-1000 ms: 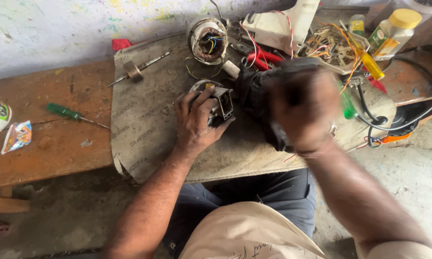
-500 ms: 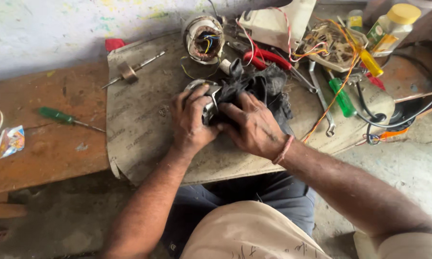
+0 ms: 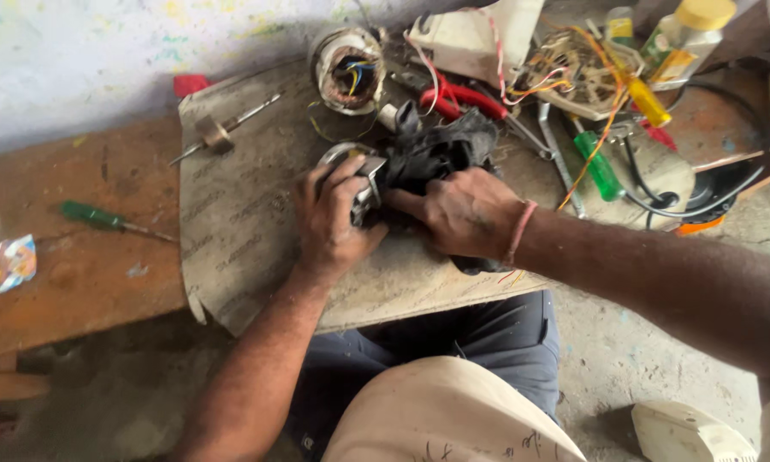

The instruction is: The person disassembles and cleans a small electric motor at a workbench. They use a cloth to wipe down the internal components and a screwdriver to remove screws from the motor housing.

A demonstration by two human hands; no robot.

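Note:
My left hand [image 3: 332, 224] grips a small round metal motor part [image 3: 357, 168] on the grey board [image 3: 248, 214] across my lap. My right hand [image 3: 460, 211] presses a crumpled black cloth [image 3: 436, 150] against that part, fingers curled over the cloth. The part is mostly hidden beneath both hands and the cloth.
A wound motor stator [image 3: 347, 68] with coloured wires lies behind the hands. Red-handled pliers [image 3: 458, 98], a green screwdriver [image 3: 599, 164], a yellow one [image 3: 646, 101], a spanner [image 3: 559, 154], loose wiring [image 3: 565, 68] and bottles [image 3: 689, 34] crowd the right. A shaft [image 3: 218, 130] and a green screwdriver [image 3: 103, 219] lie on the left.
My right hand came down from in front of the camera with the black cloth and now presses it against the motor part. My left hand stays on the part.

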